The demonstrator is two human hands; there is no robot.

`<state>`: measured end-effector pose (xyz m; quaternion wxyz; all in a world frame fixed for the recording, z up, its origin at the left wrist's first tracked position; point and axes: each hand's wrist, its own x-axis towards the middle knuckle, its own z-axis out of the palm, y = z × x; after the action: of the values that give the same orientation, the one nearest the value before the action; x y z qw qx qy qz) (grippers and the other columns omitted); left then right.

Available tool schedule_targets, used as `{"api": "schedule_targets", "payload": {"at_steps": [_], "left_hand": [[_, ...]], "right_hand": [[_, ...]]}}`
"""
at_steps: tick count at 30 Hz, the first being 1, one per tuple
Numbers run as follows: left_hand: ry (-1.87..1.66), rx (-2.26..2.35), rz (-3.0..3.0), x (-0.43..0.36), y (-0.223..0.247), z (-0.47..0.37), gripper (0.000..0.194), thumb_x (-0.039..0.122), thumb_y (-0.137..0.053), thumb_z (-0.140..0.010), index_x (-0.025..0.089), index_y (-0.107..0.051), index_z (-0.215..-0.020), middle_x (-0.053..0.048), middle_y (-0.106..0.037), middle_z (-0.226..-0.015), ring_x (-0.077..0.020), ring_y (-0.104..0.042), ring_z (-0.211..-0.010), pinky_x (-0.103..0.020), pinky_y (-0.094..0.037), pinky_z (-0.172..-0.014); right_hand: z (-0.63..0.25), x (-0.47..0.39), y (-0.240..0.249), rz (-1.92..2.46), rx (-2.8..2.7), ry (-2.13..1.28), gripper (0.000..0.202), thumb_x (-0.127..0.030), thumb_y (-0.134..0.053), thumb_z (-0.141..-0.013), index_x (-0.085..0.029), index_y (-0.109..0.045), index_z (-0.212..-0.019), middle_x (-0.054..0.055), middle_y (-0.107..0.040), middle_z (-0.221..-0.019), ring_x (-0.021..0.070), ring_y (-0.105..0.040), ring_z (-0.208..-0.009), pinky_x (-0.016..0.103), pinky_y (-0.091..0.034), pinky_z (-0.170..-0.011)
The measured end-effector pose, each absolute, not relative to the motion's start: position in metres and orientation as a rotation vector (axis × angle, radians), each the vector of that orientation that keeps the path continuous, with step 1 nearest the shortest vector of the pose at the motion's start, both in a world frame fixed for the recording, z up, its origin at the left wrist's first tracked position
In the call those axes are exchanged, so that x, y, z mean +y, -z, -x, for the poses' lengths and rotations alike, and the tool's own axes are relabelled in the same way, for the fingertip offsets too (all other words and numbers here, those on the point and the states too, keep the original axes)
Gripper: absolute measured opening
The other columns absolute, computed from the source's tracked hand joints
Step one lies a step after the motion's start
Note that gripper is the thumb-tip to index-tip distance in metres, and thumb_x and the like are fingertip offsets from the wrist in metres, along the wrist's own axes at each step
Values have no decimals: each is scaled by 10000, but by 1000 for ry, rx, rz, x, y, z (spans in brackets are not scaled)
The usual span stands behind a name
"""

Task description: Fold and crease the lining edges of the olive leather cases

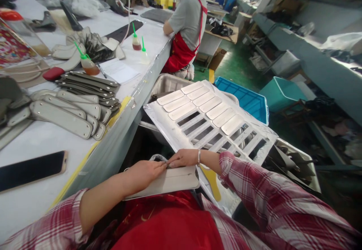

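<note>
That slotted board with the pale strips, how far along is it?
About ten strips already sit in the slotted board. Both hands, left hand and right hand, press on a pale flat piece on the lap. The nearer slots are open and unfilled.

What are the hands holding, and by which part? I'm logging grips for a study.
Both hands press on a flat pale grey board on the lap: left hand and right hand meet fingertips along its top edge.
</note>
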<state>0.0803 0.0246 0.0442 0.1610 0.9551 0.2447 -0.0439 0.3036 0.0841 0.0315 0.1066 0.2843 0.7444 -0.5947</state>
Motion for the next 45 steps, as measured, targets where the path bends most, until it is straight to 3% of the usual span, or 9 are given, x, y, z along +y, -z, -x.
{"api": "schedule_targets", "payload": {"at_steps": [3, 9, 14, 23, 28, 39, 45], "left_hand": [[162, 688, -2663, 29, -49, -65, 429, 53, -411, -811, 131, -465, -1230, -82, -541, -1247, -168, -547, -1083, -263, -443, -923], [84, 657, -2752, 27, -45, -54, 412, 69, -423, -833, 69, -452, -1244, -150, -546, -1224, -202, -556, -1072, -303, -466, -909], [38, 709, -2742, 25, -39, -39, 442, 46, -435, -818, 110, -446, -1255, -128, -542, -1236, -188, -552, -1077, -289, -464, -911], [-51, 814, -2649, 18, -33, 0, 414, 58, -462, -812, 162, -500, -1211, -94, -576, -1202, -172, -574, -1042, -298, -467, -917], [-41, 820, -2660, 17, -43, 12, 343, 67, -457, -819, 128, -549, -1144, -115, -598, -1164, -188, -592, -1012, -308, -488, -884], [61, 938, -2606, 11, -54, 17, 352, 102, -431, -836, 168, -534, -1167, -109, -589, -1176, -186, -595, -1008, -299, -488, -862], [108, 1046, -2644, 4, -56, 8, 364, 103, -410, -842, 139, -528, -1184, -112, -580, -1190, -189, -573, -1043, -305, -470, -894]], "right_hand": [[-299, 84, -34, -881, 2149, 1753, 421, -377, -475, -845, -157, -573, -1190, 19, -623, -1119, 163, -563, -1017, 179, -408, -850], [-283, 82, -31, -790, 2268, 1716, 384, -368, -447, -864, -190, -585, -1176, 3, -614, -1133, 155, -561, -1017, 190, -386, -880], [-267, 83, -30, -768, 2290, 1651, 419, -361, -424, -874, -136, -562, -1199, 50, -605, -1147, 173, -560, -1017, 205, -391, -869], [-240, 84, -31, -754, 2299, 1615, 388, -367, -427, -873, -161, -598, -1154, 34, -641, -1057, 160, -575, -951, 203, -404, -826], [-224, 85, -37, -726, 2312, 1634, 377, -358, -436, -871, -154, -611, -1135, 37, -649, -1041, 160, -580, -932, 205, -407, -816], [-181, 89, -23, -686, 2265, 1725, 393, -416, -481, -843, -165, -632, -1107, 5, -641, -1081, 157, -562, -1011, 178, -392, -860], [-197, 87, -28, -652, 2383, 1606, 393, -370, -458, -858, -165, -593, -1164, 26, -633, -1097, 164, -564, -997, 200, -389, -858]]}}
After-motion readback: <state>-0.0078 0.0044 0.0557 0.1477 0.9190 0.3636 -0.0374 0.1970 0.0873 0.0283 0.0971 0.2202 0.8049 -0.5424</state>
